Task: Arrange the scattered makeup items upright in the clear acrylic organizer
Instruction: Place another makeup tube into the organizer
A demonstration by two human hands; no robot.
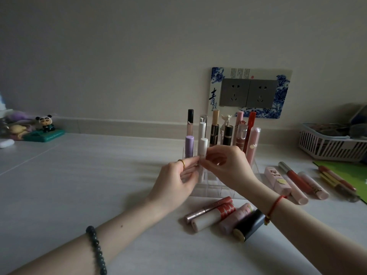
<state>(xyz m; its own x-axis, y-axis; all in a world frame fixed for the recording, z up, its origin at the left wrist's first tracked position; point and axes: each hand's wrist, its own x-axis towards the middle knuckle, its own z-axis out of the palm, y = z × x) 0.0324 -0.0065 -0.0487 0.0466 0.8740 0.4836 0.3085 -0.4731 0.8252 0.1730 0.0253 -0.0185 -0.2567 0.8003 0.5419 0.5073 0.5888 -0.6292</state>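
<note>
While between fingers (pixel 190 162), white tube (pixel 203 148) upright.

- Home, likely a bedroom or dressing corner.
- Pale surface (pixel 89 175) against a plain wall (pixel 139 56), loaded with personal makeup tubes (pixel 210 216) and a clear organizer (pixel 210 192).
- Double wall socket (pixel 248 93) framed by a blue-and-white decorative sticker (pixel 215 96).
- Cartoon figurine (pixel 46 124) and plush toys (pixel 17 130) at far left; white plastic basket (pixel 327 147) at right.
</note>
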